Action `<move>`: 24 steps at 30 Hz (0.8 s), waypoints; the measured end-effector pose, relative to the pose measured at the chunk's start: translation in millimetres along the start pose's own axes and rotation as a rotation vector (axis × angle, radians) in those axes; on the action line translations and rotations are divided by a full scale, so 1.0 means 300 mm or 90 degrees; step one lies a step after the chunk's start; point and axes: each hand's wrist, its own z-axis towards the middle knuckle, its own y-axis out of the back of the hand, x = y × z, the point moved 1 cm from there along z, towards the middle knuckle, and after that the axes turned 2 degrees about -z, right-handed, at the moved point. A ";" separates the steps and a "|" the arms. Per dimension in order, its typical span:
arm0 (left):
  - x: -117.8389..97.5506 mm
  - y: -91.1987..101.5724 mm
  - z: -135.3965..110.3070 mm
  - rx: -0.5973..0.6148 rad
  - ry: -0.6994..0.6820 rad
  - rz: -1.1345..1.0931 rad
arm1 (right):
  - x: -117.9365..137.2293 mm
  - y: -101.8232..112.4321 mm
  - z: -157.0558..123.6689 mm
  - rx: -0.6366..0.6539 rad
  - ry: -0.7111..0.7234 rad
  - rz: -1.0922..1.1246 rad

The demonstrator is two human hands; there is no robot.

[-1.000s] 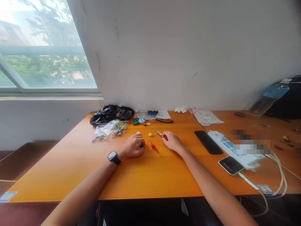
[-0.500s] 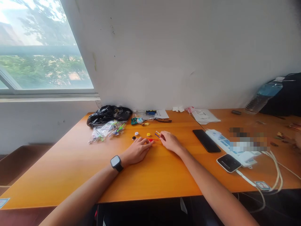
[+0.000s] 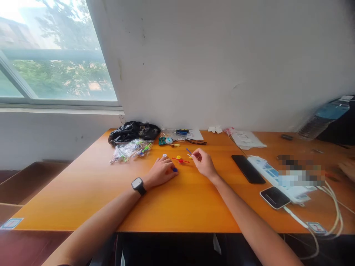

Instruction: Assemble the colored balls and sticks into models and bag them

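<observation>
My left hand, with a watch on its wrist, rests low over the table, thumb and fingers closed around a small blue round piece. My right hand pinches a thin blue stick that points up and left. A white stick tip and a bit of yellow show beside those fingers. Between the hands lies a small red round piece with a thin red stick across it. Just behind it is a yellow round piece. A white round piece peeks out behind my left fingers.
At the back left lie a black plastic bag and a clear bag of colourful parts. On the right are a black phone, a white power strip with cables, and a white-edged device. Another person's hand shows far right.
My left hand has left the red piece and now has the blue round piece. The blue stick in my right hand is lifted and tilted more upward. The view has shifted slightly.
</observation>
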 end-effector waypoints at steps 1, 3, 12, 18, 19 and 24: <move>-0.007 -0.002 0.000 0.007 -0.015 0.000 | 0.008 -0.004 -0.001 0.001 0.004 0.026; -0.025 -0.006 -0.003 0.023 -0.056 0.008 | 0.019 -0.014 -0.006 0.009 0.000 0.068; -0.051 0.003 0.002 -0.047 -0.059 -0.050 | 0.040 -0.069 -0.036 0.092 -0.042 0.161; -0.034 0.039 0.005 -0.182 0.016 -0.100 | 0.069 -0.069 -0.044 0.219 -0.081 0.219; -0.035 0.038 0.006 -0.182 0.010 -0.104 | 0.071 -0.066 -0.045 0.246 -0.097 0.224; -0.034 0.016 0.009 -0.148 -0.041 -0.130 | 0.069 -0.034 -0.043 0.361 -0.160 0.242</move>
